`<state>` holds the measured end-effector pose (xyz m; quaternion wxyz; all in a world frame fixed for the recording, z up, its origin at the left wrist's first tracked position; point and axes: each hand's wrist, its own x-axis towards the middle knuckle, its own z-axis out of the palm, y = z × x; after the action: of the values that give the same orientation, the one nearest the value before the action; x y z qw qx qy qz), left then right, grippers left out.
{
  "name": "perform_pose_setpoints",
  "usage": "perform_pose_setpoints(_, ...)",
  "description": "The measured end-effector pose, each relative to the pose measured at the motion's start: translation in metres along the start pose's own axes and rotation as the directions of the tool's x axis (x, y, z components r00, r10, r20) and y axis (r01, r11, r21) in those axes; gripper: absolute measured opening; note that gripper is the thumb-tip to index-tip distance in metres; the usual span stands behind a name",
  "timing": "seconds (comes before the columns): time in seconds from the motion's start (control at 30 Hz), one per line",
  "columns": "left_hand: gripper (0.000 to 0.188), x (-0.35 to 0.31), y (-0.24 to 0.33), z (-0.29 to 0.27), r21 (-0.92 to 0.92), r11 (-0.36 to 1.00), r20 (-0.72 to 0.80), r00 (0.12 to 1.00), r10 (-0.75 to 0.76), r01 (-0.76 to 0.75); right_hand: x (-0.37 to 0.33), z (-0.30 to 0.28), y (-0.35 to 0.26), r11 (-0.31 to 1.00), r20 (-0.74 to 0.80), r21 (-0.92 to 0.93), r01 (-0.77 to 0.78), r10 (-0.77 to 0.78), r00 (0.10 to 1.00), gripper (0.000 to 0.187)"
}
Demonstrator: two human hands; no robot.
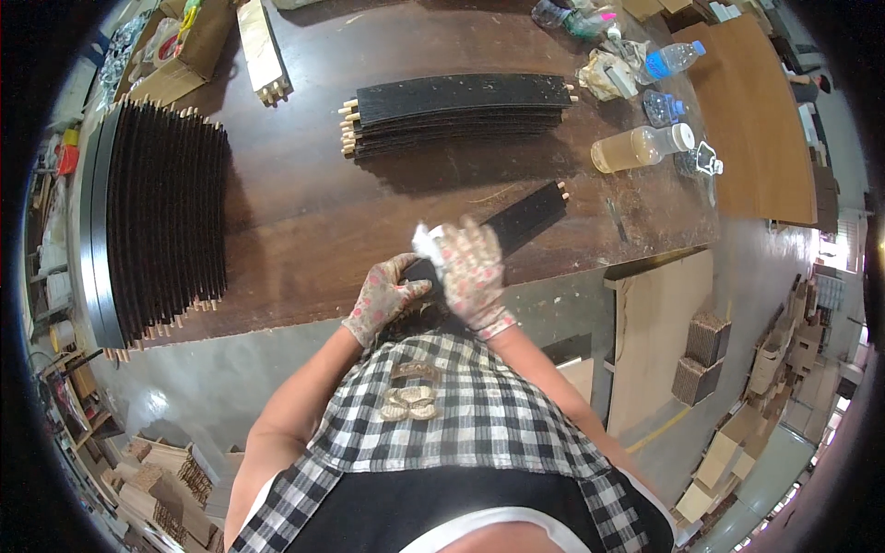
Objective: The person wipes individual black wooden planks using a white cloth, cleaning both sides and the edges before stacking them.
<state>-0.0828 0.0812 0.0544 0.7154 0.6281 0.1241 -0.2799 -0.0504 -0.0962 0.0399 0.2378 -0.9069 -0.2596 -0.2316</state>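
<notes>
A black wooden slat (530,220) with pale dowels at its far end lies slanting across the front of the brown table. My left hand (383,293), in a pale glove with pink dots, grips the slat's near end between thumb and fingers. Over the slat, my right hand (470,269), gloved alike and blurred by motion, presses a white cloth (429,243) against it. Beyond the hands sits a stack of black slats (461,115) with dowels at both ends. On the left, many more slats stand packed in a long row (166,212).
An open cardboard box (180,78) with tape rolls and a pale slat (261,51) are at the back left. Bottles, among them a cloudy one (636,150), crowd the right side. A thin tool (617,221) lies by the right edge. A large board (662,341) leans below.
</notes>
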Motion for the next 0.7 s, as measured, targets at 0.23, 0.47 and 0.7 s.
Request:
perform_pose_setpoints(0.23, 0.044, 0.002, 0.003, 0.000, -0.103, 0.992, 0.066, 0.996, -0.063, 0.069, -0.001, -0.006, 0.149, 0.869, -0.106, -0.411, -0.276, 0.255, 0.961, 0.032)
perform_pose_setpoints(0.47, 0.050, 0.009, -0.013, -0.019, 0.056, 0.979, 0.127, 0.974, 0.189, -0.197, -0.012, 0.005, -0.004, 0.999, 0.273, 0.047, 0.024, -0.035, 0.961, 0.036)
perform_pose_setpoints(0.7, 0.072, 0.021, -0.032, -0.020, 0.144, 0.942, 0.083, 0.952, 0.295, -0.304, 0.002, 0.008, 0.018, 0.990, 0.127, 0.139, 0.015, -0.033, 0.991, 0.033)
